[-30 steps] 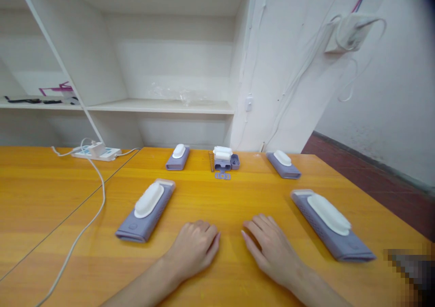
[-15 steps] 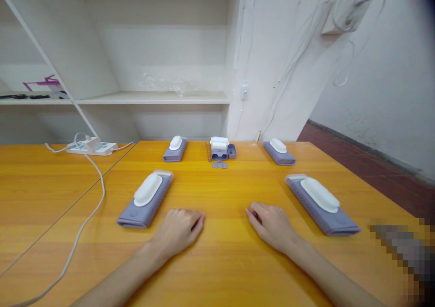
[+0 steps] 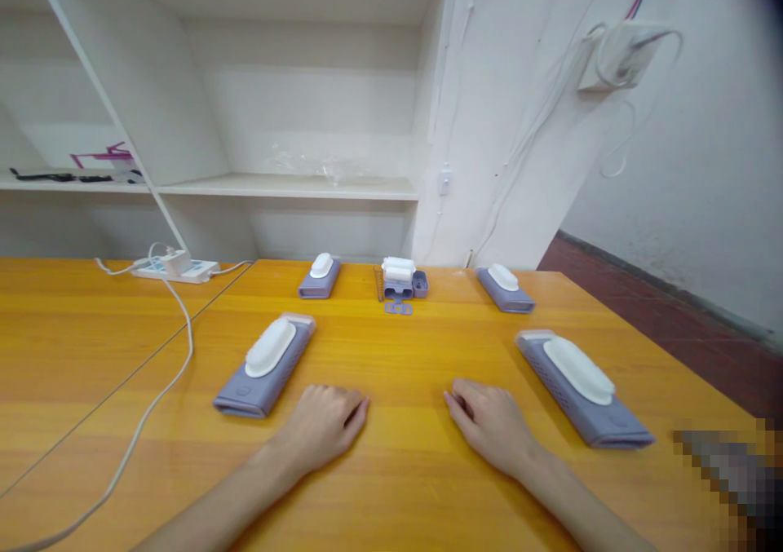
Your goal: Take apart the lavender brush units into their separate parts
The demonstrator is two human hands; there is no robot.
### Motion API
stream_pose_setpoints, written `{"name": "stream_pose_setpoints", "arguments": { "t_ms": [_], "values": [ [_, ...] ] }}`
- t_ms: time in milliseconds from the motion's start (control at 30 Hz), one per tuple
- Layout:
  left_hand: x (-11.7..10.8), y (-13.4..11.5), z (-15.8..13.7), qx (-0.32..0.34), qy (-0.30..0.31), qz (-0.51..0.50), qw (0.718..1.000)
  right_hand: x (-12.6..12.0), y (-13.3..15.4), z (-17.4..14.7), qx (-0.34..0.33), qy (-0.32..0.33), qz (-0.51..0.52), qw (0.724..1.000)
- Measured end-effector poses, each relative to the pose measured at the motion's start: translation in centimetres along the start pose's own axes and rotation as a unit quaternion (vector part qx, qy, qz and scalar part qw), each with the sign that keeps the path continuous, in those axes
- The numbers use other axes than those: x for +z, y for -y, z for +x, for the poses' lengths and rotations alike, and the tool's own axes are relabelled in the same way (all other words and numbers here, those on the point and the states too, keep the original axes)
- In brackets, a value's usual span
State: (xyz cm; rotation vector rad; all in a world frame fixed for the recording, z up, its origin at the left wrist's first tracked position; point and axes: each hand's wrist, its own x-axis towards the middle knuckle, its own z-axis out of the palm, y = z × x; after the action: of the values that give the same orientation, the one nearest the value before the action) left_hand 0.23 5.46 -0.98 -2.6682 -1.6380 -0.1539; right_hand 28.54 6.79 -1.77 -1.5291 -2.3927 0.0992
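Observation:
My left hand (image 3: 327, 426) rests on the wooden table, fingers curled under in a loose fist and nothing seen in it. Just beyond it lies a purple-grey flat case (image 3: 275, 389) with a white oval piece (image 3: 270, 346) on top. My right hand (image 3: 486, 421) is likewise curled on the tabletop, with nothing visible in its grip. To its right is a second such case (image 3: 603, 417) bearing a white oval piece (image 3: 580, 370). Neither hand touches a case.
Two more cases (image 3: 319, 285) (image 3: 510, 298) lie at the far edge. Between them sit white rollers (image 3: 399, 270), small purple parts (image 3: 419, 284) and a spring (image 3: 379, 284). A power strip (image 3: 199, 271) and white cable (image 3: 147, 421) are left. Shelving (image 3: 294, 187) stands behind.
The camera view has tilted slightly, so the scene sits a little lower in the picture. Both hands and the cases keep their places on the table.

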Motion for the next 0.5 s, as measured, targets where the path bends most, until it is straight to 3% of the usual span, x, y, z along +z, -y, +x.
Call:
{"name": "stream_pose_setpoints", "arguments": {
  "t_ms": [500],
  "values": [
    [0.11,-0.02,-0.16,-0.001,0.003,0.001,1.0,-0.07,0.06,-0.08,0.001,-0.007,0.005,1.0]
  ]
}}
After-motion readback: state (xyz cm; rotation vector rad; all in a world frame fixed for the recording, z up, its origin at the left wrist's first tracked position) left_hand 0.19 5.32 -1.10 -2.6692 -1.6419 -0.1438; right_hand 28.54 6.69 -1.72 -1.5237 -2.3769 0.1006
